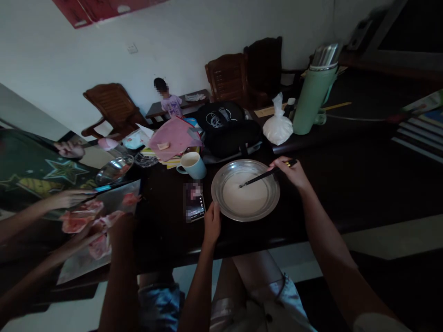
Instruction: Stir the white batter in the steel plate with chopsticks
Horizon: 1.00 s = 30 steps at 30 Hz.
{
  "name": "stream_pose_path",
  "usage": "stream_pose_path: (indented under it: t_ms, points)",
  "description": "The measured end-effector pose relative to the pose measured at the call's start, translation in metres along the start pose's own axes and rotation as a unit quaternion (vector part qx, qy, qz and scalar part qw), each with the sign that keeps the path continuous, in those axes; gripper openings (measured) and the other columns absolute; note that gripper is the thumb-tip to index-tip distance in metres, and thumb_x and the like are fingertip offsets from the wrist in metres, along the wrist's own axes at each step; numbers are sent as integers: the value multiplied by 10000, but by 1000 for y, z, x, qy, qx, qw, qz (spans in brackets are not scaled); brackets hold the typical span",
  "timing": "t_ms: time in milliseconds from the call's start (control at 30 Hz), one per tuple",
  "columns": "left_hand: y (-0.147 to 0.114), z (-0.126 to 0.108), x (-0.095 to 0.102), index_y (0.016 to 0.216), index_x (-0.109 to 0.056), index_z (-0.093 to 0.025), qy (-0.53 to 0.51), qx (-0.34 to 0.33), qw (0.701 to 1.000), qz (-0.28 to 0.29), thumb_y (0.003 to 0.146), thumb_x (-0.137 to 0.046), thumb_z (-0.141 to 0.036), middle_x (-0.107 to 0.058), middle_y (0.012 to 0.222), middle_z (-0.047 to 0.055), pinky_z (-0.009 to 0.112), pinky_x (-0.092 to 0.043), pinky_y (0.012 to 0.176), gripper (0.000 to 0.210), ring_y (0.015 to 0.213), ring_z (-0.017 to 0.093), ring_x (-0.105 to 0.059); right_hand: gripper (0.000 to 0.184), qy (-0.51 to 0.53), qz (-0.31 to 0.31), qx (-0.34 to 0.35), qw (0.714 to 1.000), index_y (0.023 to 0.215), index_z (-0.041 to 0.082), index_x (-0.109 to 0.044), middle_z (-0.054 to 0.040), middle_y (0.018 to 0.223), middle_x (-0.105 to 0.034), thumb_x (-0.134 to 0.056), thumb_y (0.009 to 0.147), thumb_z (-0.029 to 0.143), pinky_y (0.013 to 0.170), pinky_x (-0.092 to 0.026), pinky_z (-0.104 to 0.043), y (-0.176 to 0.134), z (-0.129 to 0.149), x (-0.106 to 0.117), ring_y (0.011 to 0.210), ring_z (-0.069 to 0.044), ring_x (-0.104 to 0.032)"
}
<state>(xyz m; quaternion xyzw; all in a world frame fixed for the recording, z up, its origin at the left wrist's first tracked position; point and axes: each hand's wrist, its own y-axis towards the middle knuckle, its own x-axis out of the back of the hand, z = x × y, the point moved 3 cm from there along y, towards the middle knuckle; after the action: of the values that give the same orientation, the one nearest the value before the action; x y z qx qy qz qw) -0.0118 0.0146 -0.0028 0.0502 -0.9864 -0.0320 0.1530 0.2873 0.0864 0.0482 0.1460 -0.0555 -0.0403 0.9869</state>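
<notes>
A wide metal bowl (275, 198) with pale, milky liquid or batter in it rests on the dark table in front of me. My left hand (212, 222) grips its near left rim, thumb and fingers closed on the edge. In my right hand (290, 173) is a pair of dark chopsticks (265, 174), slanting down to the left, their tips in the pale mixture. Just left of the bowl lies a phone (198, 210) with its screen lit. Behind the phone stands a light blue mug (197, 168).
At left, other people's hands cut raw meat (81, 217) on a board (74, 265) with a knife; a smaller metal bowl (126, 161) stands behind. Across the back are a black bag (228, 133), a tied bag of white powder (278, 128) and a green thermos (313, 101). Books (420, 138) lie at right.
</notes>
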Motion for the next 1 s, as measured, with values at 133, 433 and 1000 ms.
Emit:
stream_pose_path:
  t_ms: [133, 433, 1000]
  points:
    - [0, 2, 1, 844, -623, -147, 7, 4, 1000, -2, 881, -388, -580, -588, 735, 11, 232, -412, 720, 494, 749, 139, -516, 354, 6, 2, -10, 1000, 703, 209, -682, -30, 630, -717, -602, 812, 537, 725, -518, -321, -1, -1, 3, 660, -193, -685]
    - [-1, -3, 0, 872, -632, -144, 10, 1, 1000, -1, 877, -385, -589, -603, 760, 22, 234, -412, 724, 509, 766, 146, -514, 338, 1, -16, 3, 1000, 720, 218, -686, -27, 660, -725, -607, 807, 534, 736, -519, -330, 0, -4, 6, 681, -199, -682]
    - [0, -2, 0, 965, -642, -146, -4, 4, 1000, -5, 862, -413, -596, -654, 852, 56, 267, -432, 817, 515, 880, 181, -567, 377, -13, 51, 1, 999, 718, 218, -698, -34, 688, -732, -588, 806, 568, 746, -524, -342, -1, -1, -4, 713, -209, -692]
